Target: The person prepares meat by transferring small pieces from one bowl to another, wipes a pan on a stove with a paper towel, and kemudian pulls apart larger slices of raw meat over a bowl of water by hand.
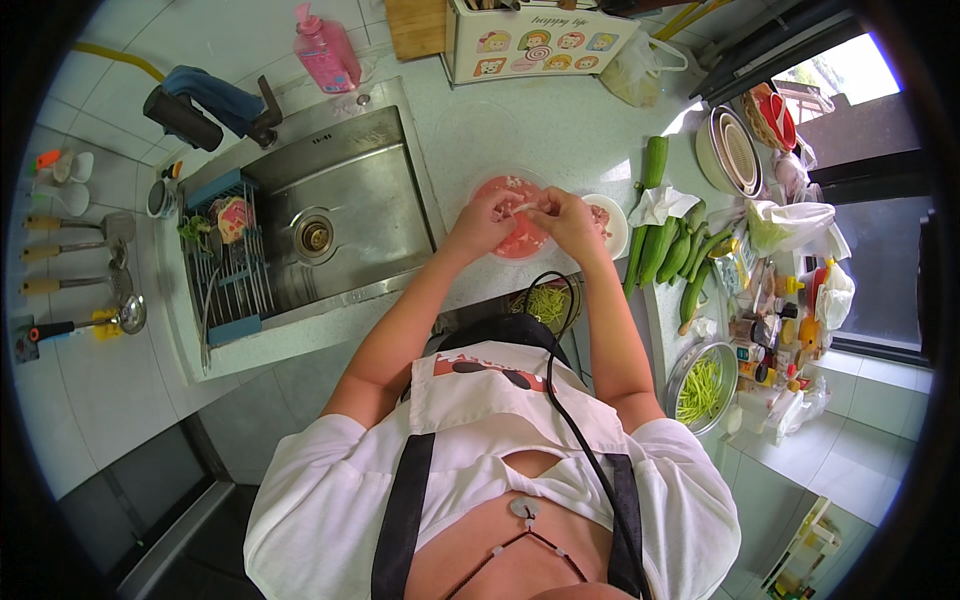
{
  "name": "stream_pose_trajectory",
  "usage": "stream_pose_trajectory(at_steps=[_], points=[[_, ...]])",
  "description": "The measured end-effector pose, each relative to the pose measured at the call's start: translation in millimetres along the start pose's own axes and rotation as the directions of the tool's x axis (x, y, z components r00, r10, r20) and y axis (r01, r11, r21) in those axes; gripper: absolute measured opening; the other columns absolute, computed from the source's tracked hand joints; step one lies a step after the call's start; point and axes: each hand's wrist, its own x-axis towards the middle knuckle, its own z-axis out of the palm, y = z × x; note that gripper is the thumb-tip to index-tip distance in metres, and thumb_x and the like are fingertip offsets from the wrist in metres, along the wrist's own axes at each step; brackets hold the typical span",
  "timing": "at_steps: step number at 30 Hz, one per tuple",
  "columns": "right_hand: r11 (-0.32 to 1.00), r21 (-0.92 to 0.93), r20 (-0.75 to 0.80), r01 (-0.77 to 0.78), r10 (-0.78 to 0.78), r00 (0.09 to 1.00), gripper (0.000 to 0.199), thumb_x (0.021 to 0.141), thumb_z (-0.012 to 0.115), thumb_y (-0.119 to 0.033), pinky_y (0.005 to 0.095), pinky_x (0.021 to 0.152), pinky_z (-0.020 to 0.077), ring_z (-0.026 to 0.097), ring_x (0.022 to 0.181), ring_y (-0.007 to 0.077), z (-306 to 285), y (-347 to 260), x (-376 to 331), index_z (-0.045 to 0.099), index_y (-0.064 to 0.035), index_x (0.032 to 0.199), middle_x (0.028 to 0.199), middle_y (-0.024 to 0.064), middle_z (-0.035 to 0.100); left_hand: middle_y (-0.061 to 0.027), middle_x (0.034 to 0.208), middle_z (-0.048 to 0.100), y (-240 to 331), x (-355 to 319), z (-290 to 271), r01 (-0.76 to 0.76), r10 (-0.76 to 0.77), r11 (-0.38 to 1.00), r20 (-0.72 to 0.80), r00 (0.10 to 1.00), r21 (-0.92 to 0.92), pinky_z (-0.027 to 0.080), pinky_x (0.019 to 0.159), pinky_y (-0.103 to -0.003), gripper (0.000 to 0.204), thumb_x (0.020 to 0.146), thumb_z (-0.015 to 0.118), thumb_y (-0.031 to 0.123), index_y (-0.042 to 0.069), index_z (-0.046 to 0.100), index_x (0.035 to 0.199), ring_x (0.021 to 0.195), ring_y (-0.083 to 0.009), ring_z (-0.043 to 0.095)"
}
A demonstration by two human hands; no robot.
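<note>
You're pinching a pale scrap (pixel 522 209), likely meat, between left hand (pixel 484 222) and right hand (pixel 566 222) — fingertips closing on it above the pink bowl (pixel 497 176). Working low, gripping lightly — that should be keeping drips off the counter (pixel 520 125).

The person wears a loose white short-sleeved T-shirt (pixel 300 490); over it sits a pale apron (pixel 460 402) with a red and black print (pixel 485 371) near the top of its bib and broad black straps (pixel 404 515); a dark neck cord (pixel 480 565) with small pale beads carries a round, pale pendant (pixel 524 509); a thin black cable (pixel 577 432) runs down the front; the left hand (pixel 485 224) and right hand (pixel 568 222) are bare.
</note>
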Motion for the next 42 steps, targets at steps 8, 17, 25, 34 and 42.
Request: stream_pose_trajectory(at_steps=[8,17,25,34,42], points=[[0.997,-0.078,-0.034,-0.027,0.025,0.999,0.017,0.073,0.063,-0.016,0.0248,0.048,0.0378,0.046,0.051,0.0092,1.4,-13.4,-3.0,0.058,-0.0002,0.077,0.057,0.0037,0.054,-0.0106,0.069,0.058,13.4,-3.1,-3.7,0.050,-0.045,0.971,-0.029,0.999,0.233,0.043,0.055,-0.032,0.016,0.076,0.056,0.021,0.009,0.060,0.086,0.062,-0.0247,0.057],[0.999,-0.015,-0.019,-0.049,0.049,0.999,0.017,0.074,0.062,-0.016,0.0258,0.048,0.0367,0.044,0.051,0.0098,8.0,-9.6,-2.6,0.058,-0.0003,0.078,0.056,0.0040,0.051,-0.0132,0.073,0.058,5.5,-3.1,-0.2,0.006,0.021,0.884,-0.051,0.998,0.468,0.044,0.057,-0.042,0.014,0.078,0.049,0.020,0.014,0.057,0.088,0.068,-0.0324,0.057],[1.000,-0.017,-0.030,-0.013,0.012,0.999,0.017,0.076,0.062,-0.017,0.0234,0.047,0.0334,0.041,0.051,0.0068,10.3,-22.4,-10.7,0.059,-0.0006,0.075,0.056,0.0006,0.050,-0.0137,0.073,0.059,15.4,-4.3,6.6,0.019,0.044,0.832,-0.099,0.994,0.555,0.045,0.058,-0.043,0.015,0.079,0.048,0.021,0.013,0.057,0.088,0.070,-0.0326,0.057],[0.997,0.002,-0.222,-0.079,0.078,0.972,0.016,0.076,0.060,-0.016,0.0254,0.057,0.0403,0.051,0.059,0.0129,-11.0,10.3,-11.9,0.063,-0.0023,0.085,0.066,0.0057,0.057,-0.0045,0.059,0.052,-38.2,11.3,1.4,0.141,-0.139,0.990,-0.247,0.959,-0.010,0.043,0.047,-0.031,0.015,0.081,0.045,0.018,0.007,0.054,0.080,0.049,-0.0189,0.052],[0.818,-0.513,-0.411,-0.261,0.033,0.911,0.018,0.078,0.054,-0.021,0.0340,0.071,0.0444,0.057,0.082,0.0286,-38.8,34.4,-33.7,0.063,-0.0101,0.089,0.090,0.0129,0.058,0.0010,0.051,0.032,-2.3,8.1,-23.3,0.326,-0.330,0.316,0.219,0.918,-0.891,0.028,0.039,-0.024,0.011,0.078,0.041,0.015,0.010,0.044,0.069,0.041,-0.0100,0.032]])
